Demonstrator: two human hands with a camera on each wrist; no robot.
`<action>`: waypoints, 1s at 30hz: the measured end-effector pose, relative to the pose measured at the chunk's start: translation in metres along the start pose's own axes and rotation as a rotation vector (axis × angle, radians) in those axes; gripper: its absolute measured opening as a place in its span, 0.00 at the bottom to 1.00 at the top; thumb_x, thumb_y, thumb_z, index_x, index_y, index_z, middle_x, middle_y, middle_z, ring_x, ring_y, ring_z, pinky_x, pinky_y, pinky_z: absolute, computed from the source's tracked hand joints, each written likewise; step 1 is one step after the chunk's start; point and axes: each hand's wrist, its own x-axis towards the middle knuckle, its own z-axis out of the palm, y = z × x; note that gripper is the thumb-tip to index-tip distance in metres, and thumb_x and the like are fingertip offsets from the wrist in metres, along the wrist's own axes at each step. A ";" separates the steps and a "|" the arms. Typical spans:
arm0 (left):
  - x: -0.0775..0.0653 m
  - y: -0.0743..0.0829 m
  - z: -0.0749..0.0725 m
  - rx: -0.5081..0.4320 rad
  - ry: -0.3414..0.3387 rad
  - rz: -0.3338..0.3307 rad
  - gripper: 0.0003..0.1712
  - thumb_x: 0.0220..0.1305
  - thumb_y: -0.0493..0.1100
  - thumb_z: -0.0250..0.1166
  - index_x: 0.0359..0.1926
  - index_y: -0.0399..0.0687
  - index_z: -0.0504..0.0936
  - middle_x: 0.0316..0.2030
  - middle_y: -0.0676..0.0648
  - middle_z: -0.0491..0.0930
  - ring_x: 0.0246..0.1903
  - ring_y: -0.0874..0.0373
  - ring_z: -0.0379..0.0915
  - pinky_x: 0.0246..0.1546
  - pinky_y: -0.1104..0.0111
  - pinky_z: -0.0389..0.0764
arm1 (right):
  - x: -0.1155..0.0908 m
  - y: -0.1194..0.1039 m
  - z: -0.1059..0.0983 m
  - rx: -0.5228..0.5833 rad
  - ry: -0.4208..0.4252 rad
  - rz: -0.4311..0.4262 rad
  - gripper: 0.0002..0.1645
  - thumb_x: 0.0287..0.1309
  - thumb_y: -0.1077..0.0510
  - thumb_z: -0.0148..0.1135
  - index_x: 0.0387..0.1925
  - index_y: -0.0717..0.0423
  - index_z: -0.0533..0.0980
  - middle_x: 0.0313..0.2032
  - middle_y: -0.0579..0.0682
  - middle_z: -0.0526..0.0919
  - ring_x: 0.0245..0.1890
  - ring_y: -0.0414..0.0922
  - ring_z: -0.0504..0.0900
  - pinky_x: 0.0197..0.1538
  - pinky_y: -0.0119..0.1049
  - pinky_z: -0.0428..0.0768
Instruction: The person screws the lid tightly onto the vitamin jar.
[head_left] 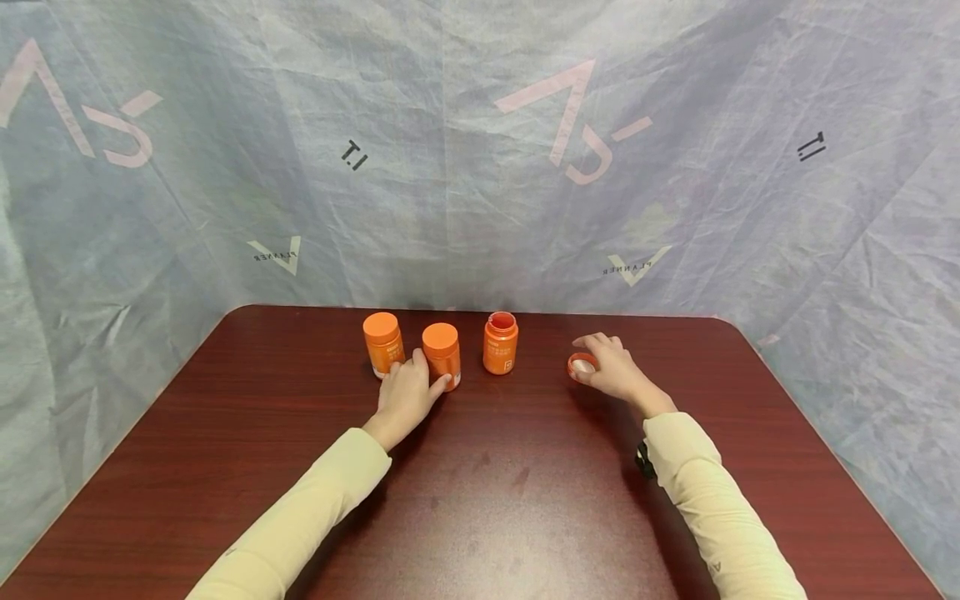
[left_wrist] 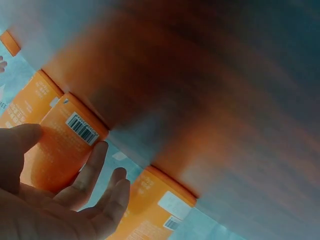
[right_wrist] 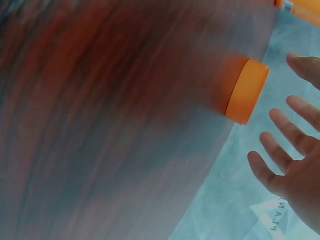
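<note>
Three orange bottles stand upright near the far table edge. My left hand [head_left: 405, 392] is at the middle capped bottle [head_left: 442, 346], thumb and index finger on either side of it low down. Its other fingers lie between that bottle and the left capped bottle [head_left: 382, 337]. To the right, an uncapped bottle [head_left: 500, 346] shows its open mouth. An orange lid [right_wrist: 247, 92] lies with its pale inside facing up, seen in the head view. Above and beside it is my right hand [head_left: 615, 371], fingers spread and apart from the lid in the right wrist view.
The dark red-brown table [head_left: 487, 500] reaches back to a grey printed cloth [head_left: 442, 167] hanging behind and along both sides. A dark band [head_left: 645, 460] shows at my right wrist.
</note>
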 end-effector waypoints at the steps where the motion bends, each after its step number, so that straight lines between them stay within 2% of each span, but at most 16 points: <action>1: 0.000 0.000 0.000 0.001 0.006 -0.004 0.30 0.59 0.58 0.59 0.44 0.34 0.69 0.32 0.38 0.80 0.33 0.42 0.74 0.36 0.52 0.75 | 0.000 0.000 0.000 -0.017 -0.001 0.004 0.31 0.49 0.56 0.65 0.55 0.63 0.69 0.53 0.62 0.70 0.53 0.62 0.63 0.51 0.58 0.61; 9: 0.001 -0.002 -0.002 0.002 0.026 -0.028 0.29 0.58 0.57 0.60 0.42 0.34 0.68 0.29 0.37 0.79 0.32 0.42 0.76 0.32 0.52 0.76 | -0.001 0.004 0.000 -0.118 -0.021 0.035 0.32 0.46 0.55 0.67 0.53 0.62 0.70 0.51 0.62 0.72 0.48 0.62 0.66 0.44 0.56 0.64; 14: 0.001 -0.005 -0.003 0.003 0.042 -0.042 0.28 0.58 0.57 0.60 0.41 0.35 0.69 0.27 0.37 0.79 0.30 0.43 0.76 0.28 0.54 0.77 | -0.001 0.006 0.002 -0.144 -0.049 0.056 0.33 0.46 0.54 0.67 0.54 0.62 0.69 0.51 0.63 0.72 0.49 0.63 0.66 0.46 0.58 0.64; 23: 0.002 -0.007 -0.001 0.007 0.057 -0.049 0.27 0.58 0.57 0.60 0.40 0.34 0.69 0.27 0.36 0.79 0.30 0.42 0.77 0.29 0.53 0.77 | 0.001 0.009 0.006 -0.178 -0.065 0.090 0.32 0.46 0.54 0.67 0.53 0.62 0.69 0.51 0.63 0.72 0.50 0.64 0.67 0.46 0.59 0.65; 26: 0.001 -0.006 -0.001 0.011 0.039 -0.061 0.27 0.58 0.56 0.60 0.39 0.34 0.70 0.28 0.36 0.79 0.30 0.42 0.77 0.29 0.53 0.77 | 0.002 0.009 0.007 -0.193 -0.074 0.100 0.32 0.47 0.54 0.66 0.53 0.62 0.69 0.51 0.63 0.72 0.50 0.64 0.67 0.46 0.59 0.65; 30: 0.000 -0.005 -0.002 0.020 -0.020 -0.097 0.27 0.59 0.55 0.60 0.41 0.33 0.70 0.31 0.36 0.79 0.32 0.41 0.75 0.30 0.52 0.76 | 0.002 0.008 0.008 -0.207 -0.082 0.107 0.32 0.47 0.54 0.66 0.53 0.62 0.68 0.51 0.63 0.73 0.49 0.63 0.67 0.47 0.59 0.65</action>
